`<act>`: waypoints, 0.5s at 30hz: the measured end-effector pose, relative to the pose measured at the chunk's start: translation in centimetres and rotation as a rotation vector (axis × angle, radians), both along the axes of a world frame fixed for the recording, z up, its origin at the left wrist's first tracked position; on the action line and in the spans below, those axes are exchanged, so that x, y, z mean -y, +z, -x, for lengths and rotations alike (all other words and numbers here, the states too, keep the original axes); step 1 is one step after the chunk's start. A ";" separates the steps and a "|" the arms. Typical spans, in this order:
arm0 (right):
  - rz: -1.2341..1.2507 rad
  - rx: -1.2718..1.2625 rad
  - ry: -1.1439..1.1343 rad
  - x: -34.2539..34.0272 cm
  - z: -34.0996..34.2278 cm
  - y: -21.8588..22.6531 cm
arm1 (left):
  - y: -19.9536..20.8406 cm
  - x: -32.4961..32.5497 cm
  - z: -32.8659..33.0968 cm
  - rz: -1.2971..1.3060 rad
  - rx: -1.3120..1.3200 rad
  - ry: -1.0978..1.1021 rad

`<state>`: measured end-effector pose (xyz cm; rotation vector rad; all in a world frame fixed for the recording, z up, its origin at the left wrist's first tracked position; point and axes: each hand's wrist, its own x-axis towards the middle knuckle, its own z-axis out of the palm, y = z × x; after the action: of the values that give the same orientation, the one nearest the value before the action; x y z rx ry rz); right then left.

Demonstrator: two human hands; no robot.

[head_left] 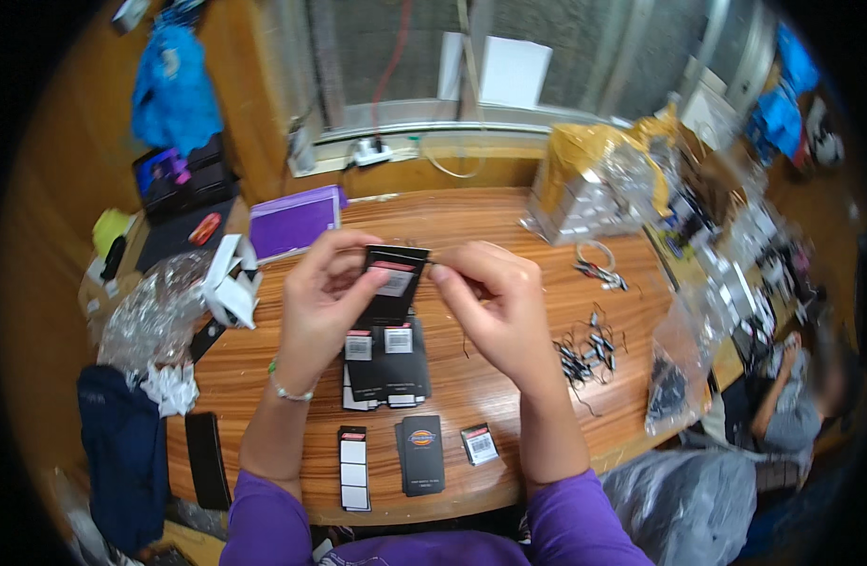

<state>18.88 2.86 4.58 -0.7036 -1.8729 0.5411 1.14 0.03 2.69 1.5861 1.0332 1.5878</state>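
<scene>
Over the middle of the table, my left hand (325, 292) pinches a small stack of black hang tags (393, 300), with a white barcode label on the front one. At the stack's upper right corner, my right hand (490, 288) has its thumb and index finger pinched on what looks like a thin black string, mostly hidden by the fingers. Below my hands lies a pile of black hang tags (391, 373) with white labels. Nearer me are a tag with white panels (354, 472), a few plain black tags (421, 457) and some small barcode tags (480, 444).
Loose black strings (589, 354) lie to the right, near a bundled set (599, 269). A plastic-wrapped box (589, 193) stands at the back right. On the left are a purple folder (297, 222), clear plastic (160, 316) and a black strip (207, 462). Another person (797, 396) sits at far right.
</scene>
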 end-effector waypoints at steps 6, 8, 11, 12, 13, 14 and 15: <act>-0.007 0.016 -0.016 -0.3 1.0 -0.9 | 0.2 0.1 -0.1 0.007 -0.008 0.007; -0.069 0.027 -0.029 -0.4 1.3 -1.1 | 0.0 0.1 0.0 -0.004 -0.026 0.021; -0.108 0.016 -0.035 -0.4 1.6 -1.4 | -0.2 0.1 -0.1 -0.019 -0.039 0.033; -0.120 0.007 -0.037 -0.4 1.7 -1.5 | -0.3 0.0 -0.3 -0.028 -0.048 0.043; -0.131 -0.002 -0.039 -0.4 1.8 -1.7 | -0.4 -0.1 -0.4 -0.037 -0.058 0.052; -0.145 0.001 -0.052 -0.5 1.9 -1.8 | -0.5 -0.1 -0.6 -0.044 -0.073 0.060; -0.159 0.004 -0.066 -0.5 2.0 -1.9 | -0.4 0.0 -0.7 -0.045 -0.093 0.070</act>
<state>16.85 3.39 2.71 -0.6580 -1.8660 0.3443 1.84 -0.02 2.24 1.6842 1.1209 1.6070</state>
